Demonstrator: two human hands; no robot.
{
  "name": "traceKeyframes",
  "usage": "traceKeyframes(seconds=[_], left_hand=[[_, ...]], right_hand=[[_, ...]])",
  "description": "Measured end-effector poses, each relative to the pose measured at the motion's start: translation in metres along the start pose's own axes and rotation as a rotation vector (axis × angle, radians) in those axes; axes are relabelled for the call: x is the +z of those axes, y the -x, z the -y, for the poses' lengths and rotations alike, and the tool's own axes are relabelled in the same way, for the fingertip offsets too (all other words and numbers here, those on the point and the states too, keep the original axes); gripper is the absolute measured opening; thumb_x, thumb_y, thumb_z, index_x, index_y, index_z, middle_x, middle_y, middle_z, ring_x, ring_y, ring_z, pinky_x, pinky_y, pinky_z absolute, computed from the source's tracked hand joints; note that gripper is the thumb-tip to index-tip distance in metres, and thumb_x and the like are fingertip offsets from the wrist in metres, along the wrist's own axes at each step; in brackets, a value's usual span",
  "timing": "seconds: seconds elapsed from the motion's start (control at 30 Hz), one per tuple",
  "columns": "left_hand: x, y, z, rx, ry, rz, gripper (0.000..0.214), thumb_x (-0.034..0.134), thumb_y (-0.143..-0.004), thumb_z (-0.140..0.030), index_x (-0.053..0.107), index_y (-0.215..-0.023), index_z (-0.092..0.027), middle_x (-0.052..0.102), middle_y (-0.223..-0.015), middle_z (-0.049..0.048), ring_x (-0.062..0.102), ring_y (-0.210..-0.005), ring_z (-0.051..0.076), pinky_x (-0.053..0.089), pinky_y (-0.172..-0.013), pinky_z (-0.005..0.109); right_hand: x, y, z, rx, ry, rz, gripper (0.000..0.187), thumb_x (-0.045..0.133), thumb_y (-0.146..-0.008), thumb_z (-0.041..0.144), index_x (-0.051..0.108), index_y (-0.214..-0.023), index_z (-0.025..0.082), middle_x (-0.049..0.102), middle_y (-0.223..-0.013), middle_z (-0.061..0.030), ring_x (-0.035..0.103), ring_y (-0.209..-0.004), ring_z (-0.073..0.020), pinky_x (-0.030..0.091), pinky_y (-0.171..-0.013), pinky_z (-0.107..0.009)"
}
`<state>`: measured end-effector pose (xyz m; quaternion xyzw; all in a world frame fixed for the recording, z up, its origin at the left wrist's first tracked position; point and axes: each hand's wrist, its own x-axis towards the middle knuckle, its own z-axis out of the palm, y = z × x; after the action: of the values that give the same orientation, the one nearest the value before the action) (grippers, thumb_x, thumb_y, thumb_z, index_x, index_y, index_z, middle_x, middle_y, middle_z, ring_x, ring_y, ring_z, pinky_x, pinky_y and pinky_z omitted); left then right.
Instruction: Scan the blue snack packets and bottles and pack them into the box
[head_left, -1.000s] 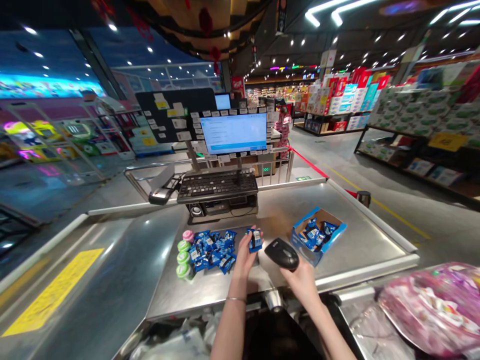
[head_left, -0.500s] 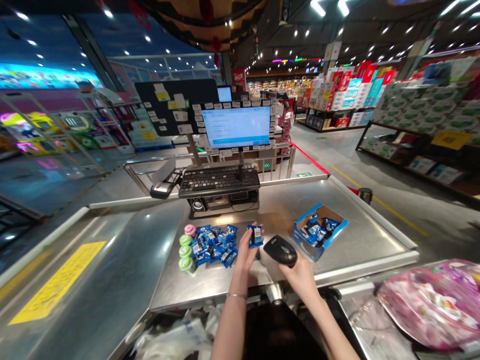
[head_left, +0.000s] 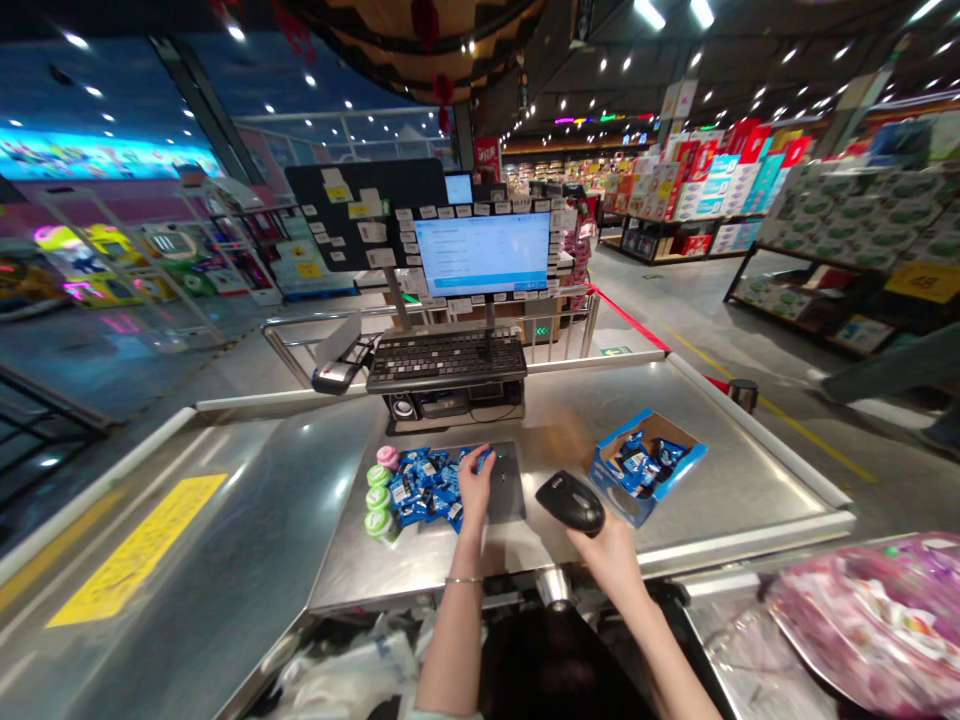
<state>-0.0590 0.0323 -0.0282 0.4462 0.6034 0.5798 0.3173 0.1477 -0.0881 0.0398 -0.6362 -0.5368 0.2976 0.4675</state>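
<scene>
Packets (head_left: 421, 490) in a loose blue heap on the steel counter (head_left: 720, 480), and your left hand (head_left: 474, 482) is at the heap's right edge with the fingers curled down. I can't tell from this angle whether you're pinching one or just touching it. If you do lift one with a light grip, that slick wrapper could slide free and drop back into the pile.

Yeah, and your right hand (head_left: 600, 548) is wrapped around the scanner (head_left: 571, 503), fingers curled underneath, though the tips are hidden. Point that at the heap and it could catch the wrong packet, since they all sit so close together.

Watch the tubes (head_left: 379, 497) too. They're lined up along the heap's left side, so if you knock them with your wrist, they could roll toward the counter edge and down by the bags (head_left: 337, 680).

Good call. The box (head_left: 646, 468) is another one, sitting just right of the scanner with more packets inside. Swing your right hand too wide and you could clip a corner and spill it. The dark pad (head_left: 506, 482) beside your left hand is right in the way as well, so a dropped packet could land there.
</scene>
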Motion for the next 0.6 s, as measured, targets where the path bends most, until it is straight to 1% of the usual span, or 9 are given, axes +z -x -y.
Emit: traceKeyframes(seconds=[0.07,0.17,0.23,0.3,0.37,0.4,0.47,0.53,0.6], left_hand=[[-0.014,-0.015,0.002,0.133,-0.426,-0.117,0.026,0.060,-0.079,-0.030,0.069,-0.100,-0.021,0.060,-0.113,0.0115,0.052,-0.110,0.026,0.037,-0.097,0.041],[-0.035,-0.029,0.004,0.183,-0.953,-0.156,0.029,0.051,-0.083,-0.028,0.068,-0.104,-0.018,0.055,-0.119,0.0160,0.048,-0.112,0.031,0.036,-0.093,0.045],[-0.044,-0.033,0.005,0.150,-1.181,-0.138,0.031,0.049,-0.084,-0.032,0.068,-0.099,-0.013,0.056,-0.114,0.0198,0.047,-0.111,0.035,0.036,-0.089,0.048],[-0.046,-0.034,0.005,0.135,-1.291,-0.141,0.038,0.048,-0.085,-0.038,0.068,-0.097,-0.009,0.057,-0.111,0.0231,0.045,-0.111,0.038,0.035,-0.089,0.050],[-0.039,-0.031,0.001,0.186,-1.271,-0.170,0.043,0.044,-0.088,-0.040,0.065,-0.106,-0.008,0.056,-0.115,0.0246,0.043,-0.114,0.039,0.033,-0.091,0.054],[-0.031,-0.028,-0.003,0.232,-1.215,-0.175,0.044,0.043,-0.089,-0.040,0.063,-0.111,-0.009,0.055,-0.119,0.0243,0.042,-0.117,0.039,0.032,-0.093,0.054],[-0.006,-0.019,-0.014,0.334,-1.019,-0.107,0.042,0.044,-0.089,-0.038,0.060,-0.118,-0.013,0.052,-0.126,0.0214,0.040,-0.122,0.037,0.030,-0.098,0.053],[0.030,-0.005,-0.029,0.410,-0.734,0.076,0.036,0.049,-0.087,-0.036,0.063,-0.114,-0.018,0.054,-0.126,0.0169,0.042,-0.122,0.033,0.030,-0.102,0.049],[0.071,0.014,-0.044,0.453,-0.406,0.316,0.027,0.054,-0.085,-0.034,0.067,-0.106,-0.023,0.060,-0.119,0.0122,0.047,-0.118,0.029,0.031,-0.106,0.043]], right_hand=[[-0.001,0.000,-0.002,0.008,0.012,0.013,0.028,0.061,-0.065,0.032,0.070,-0.089,0.019,0.074,-0.074,-0.0051,0.070,-0.075,-0.0272,0.053,-0.067,-0.034],[-0.005,-0.001,-0.005,0.026,0.015,0.019,0.031,0.061,-0.066,0.033,0.070,-0.092,0.019,0.074,-0.075,-0.0056,0.070,-0.076,-0.0279,0.053,-0.067,-0.034],[-0.008,-0.002,-0.006,0.041,0.005,0.015,0.032,0.061,-0.065,0.033,0.069,-0.093,0.018,0.074,-0.076,-0.0062,0.070,-0.077,-0.0286,0.053,-0.067,-0.035],[-0.011,-0.005,-0.008,0.053,-0.002,0.007,0.032,0.061,-0.066,0.033,0.069,-0.093,0.018,0.074,-0.078,-0.0067,0.070,-0.079,-0.0291,0.053,-0.068,-0.036],[-0.015,-0.008,-0.010,0.053,-0.017,-0.013,0.032,0.061,-0.065,0.032,0.069,-0.093,0.018,0.075,-0.080,-0.0070,0.070,-0.082,-0.0293,0.053,-0.070,-0.036],[-0.018,-0.010,-0.011,0.050,-0.031,-0.030,0.032,0.061,-0.065,0.032,0.070,-0.093,0.018,0.075,-0.081,-0.0071,0.070,-0.083,-0.0292,0.053,-0.072,-0.036],[-0.024,-0.014,-0.014,0.053,-0.072,-0.088,0.032,0.062,-0.065,0.032,0.070,-0.092,0.018,0.075,-0.084,-0.0071,0.070,-0.085,-0.0287,0.053,-0.074,-0.036],[-0.032,-0.018,-0.016,0.076,-0.126,-0.188,0.033,0.064,-0.064,0.035,0.070,-0.092,0.017,0.075,-0.084,-0.0070,0.069,-0.083,-0.0278,0.053,-0.075,-0.036],[-0.042,-0.021,-0.017,0.108,-0.173,-0.297,0.034,0.066,-0.064,0.038,0.070,-0.089,0.016,0.075,-0.079,-0.0067,0.069,-0.078,-0.0264,0.054,-0.071,-0.034]])
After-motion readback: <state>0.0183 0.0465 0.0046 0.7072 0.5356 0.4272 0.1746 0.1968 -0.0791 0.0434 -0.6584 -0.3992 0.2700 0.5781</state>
